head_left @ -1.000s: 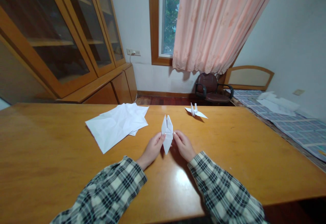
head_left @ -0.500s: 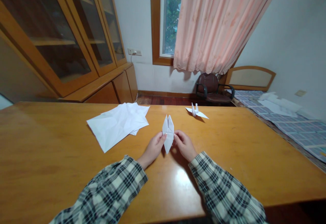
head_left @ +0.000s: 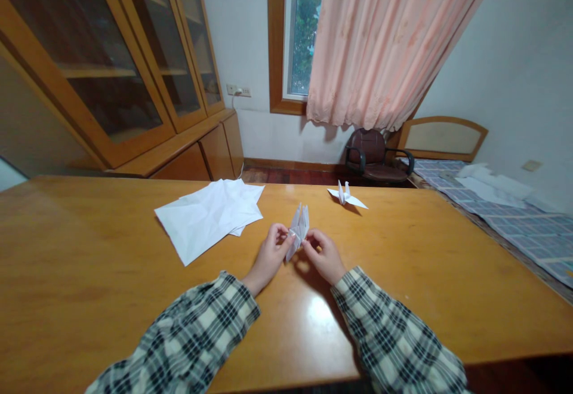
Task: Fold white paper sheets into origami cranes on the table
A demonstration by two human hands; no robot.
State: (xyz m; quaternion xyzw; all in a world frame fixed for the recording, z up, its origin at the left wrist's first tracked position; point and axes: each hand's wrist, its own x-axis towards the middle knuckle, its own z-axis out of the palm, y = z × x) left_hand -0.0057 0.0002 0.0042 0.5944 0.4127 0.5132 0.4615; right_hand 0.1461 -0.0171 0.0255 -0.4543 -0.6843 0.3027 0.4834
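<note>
A piece of folded white paper [head_left: 299, 224] is held above the table between my two hands, its pointed flaps standing up and slightly parted. My left hand [head_left: 273, 252] pinches its left side with thumb and fingers. On the right side, my right hand [head_left: 325, 254] grips the paper between thumb and curled fingers. The fingertips hide part of the paper's middle. Farther off to the right, a finished paper crane [head_left: 344, 196] rests on the table with its wings spread. Several sheets of creased white paper [head_left: 201, 218] lie overlapped to the left.
The wooden table [head_left: 111, 286] stretches wide beneath my arms. Past its far edge are a glass-door cabinet [head_left: 134, 59], a brown office chair [head_left: 373, 155] and a pink curtain [head_left: 380, 48]. A bed [head_left: 496, 203] stands beyond the right edge.
The folded paper has turned and tilted; its flat face has given way to parted, upright flaps. My left fingers have curled up at its side, and my right fingers have closed onto its other side.
</note>
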